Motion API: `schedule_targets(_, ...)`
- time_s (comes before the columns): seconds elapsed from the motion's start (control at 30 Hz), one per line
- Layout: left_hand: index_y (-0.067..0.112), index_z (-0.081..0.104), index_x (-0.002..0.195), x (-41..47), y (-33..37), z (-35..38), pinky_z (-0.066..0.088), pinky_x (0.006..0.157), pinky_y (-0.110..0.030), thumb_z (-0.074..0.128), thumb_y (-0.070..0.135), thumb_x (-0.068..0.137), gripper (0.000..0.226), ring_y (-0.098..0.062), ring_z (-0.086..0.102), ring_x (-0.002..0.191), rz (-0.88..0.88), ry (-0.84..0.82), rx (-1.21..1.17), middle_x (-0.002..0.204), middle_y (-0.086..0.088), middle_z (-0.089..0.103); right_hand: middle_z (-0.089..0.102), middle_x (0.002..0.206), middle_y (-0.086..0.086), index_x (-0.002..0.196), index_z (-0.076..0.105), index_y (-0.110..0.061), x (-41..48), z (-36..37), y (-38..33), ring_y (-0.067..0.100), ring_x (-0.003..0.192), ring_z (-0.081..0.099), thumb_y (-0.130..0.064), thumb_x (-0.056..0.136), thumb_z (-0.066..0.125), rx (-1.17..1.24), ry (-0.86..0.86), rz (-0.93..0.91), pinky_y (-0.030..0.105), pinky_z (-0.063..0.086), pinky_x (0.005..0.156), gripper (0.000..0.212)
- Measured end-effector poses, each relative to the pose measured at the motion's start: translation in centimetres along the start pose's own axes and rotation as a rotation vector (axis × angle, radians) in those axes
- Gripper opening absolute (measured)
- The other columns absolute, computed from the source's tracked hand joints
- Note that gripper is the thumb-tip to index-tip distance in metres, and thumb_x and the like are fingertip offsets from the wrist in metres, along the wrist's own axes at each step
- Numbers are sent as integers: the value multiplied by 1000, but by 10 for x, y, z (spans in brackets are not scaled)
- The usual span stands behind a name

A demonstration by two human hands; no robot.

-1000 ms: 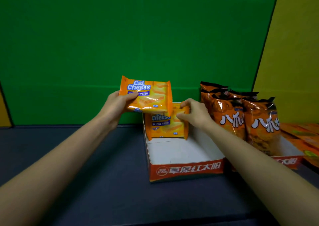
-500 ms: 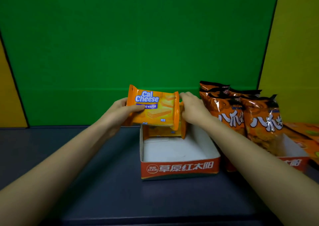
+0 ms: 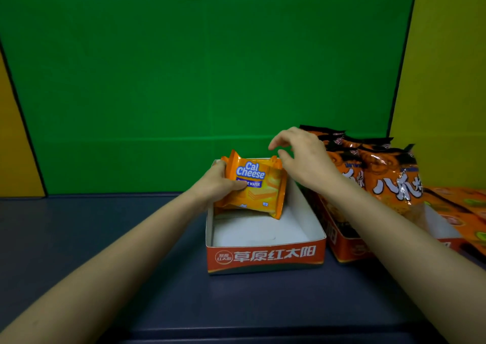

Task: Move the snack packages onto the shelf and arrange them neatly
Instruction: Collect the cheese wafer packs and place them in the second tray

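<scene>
Bare left hand (image 3: 218, 186), bare right hand (image 3: 305, 159)

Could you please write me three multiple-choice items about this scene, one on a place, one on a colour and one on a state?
1. Where is the Cal Cheese pack relative to the cardboard tray?
A. at its front wall
B. at its back end
C. outside it

2. What colour is the back wall?
A. green
B. red
C. white

3. What is the right hand doing?
A. gripping the pack
B. open above the pack, holding nothing
C. pressing the tray's front wall

Answers:
1 B: the pack stands at the far end, gripped by the left hand.
2 A: the panel behind is plainly green.
3 B: its fingers are loosely curved and enclose nothing.
</scene>
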State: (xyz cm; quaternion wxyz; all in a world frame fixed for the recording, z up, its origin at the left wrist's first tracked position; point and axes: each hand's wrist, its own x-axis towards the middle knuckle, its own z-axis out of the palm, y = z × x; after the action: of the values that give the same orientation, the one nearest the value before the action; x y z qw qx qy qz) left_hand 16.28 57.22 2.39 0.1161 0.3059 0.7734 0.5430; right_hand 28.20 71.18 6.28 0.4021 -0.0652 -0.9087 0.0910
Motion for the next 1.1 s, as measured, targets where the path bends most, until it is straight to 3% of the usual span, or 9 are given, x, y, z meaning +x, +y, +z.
schedule_targets(0.07,2,50,119,6,0,2,46,97,-43,71,12,80,46,-33,57,111,40,60,202,124,-19,57,63,106,4,99,67,-17,-4,-3,0,23,105,56,-7,86,51,-31,-52,-16,31,39,87,23)
schedule_targets(0.13,4,53,108,7,2,1,45,84,-33,73,24,76,43,-32,57,107,98,168,501,117,-16,61,64,104,3,100,66,-19,-7,-5,1,23,103,57,-11,86,53,-61,-109,-24,32,41,85,21)
schedule_targets(0.2,8,54,100,5,3,-2,36,71,-31,77,33,71,45,-32,57,102,130,253,684,110,-15,64,64,106,1,100,65,-22,-9,-6,2,22,102,58,-14,85,55,-71,-158,-17,32,44,85,20)
schedule_targets(0.43,13,56,106,5,-7,-2,38,86,-35,77,57,59,67,-29,51,111,37,310,1005,112,-9,62,65,105,0,98,65,-22,-16,-5,5,21,99,60,-18,86,56,-42,-232,-23,35,48,86,16)
schedule_targets(0.53,7,50,113,-1,-13,5,38,88,-36,74,55,64,73,-29,46,111,147,412,1032,115,-12,53,66,105,-1,100,64,-23,-15,-1,5,22,97,60,-19,85,57,-40,-260,-33,34,48,84,17)
schedule_targets(0.77,11,54,114,-34,-18,-37,38,86,-35,51,35,90,34,-26,52,109,352,502,1092,115,-6,61,66,109,-1,105,63,-26,-3,17,-19,23,103,60,-23,85,58,-14,-350,-87,38,47,91,21)
schedule_targets(0.9,15,58,113,-66,-26,-90,45,81,-33,48,35,92,31,-26,57,108,256,521,1171,116,-3,64,69,107,1,108,65,-21,13,33,-60,21,103,62,-19,84,59,56,-362,-180,30,45,88,24)
schedule_targets(1.1,17,58,110,-132,-56,-175,46,81,-35,46,41,93,32,-29,58,109,13,553,1267,117,-5,64,69,108,0,110,64,-20,21,73,-144,21,101,62,-22,85,61,126,-462,-314,33,49,91,26)
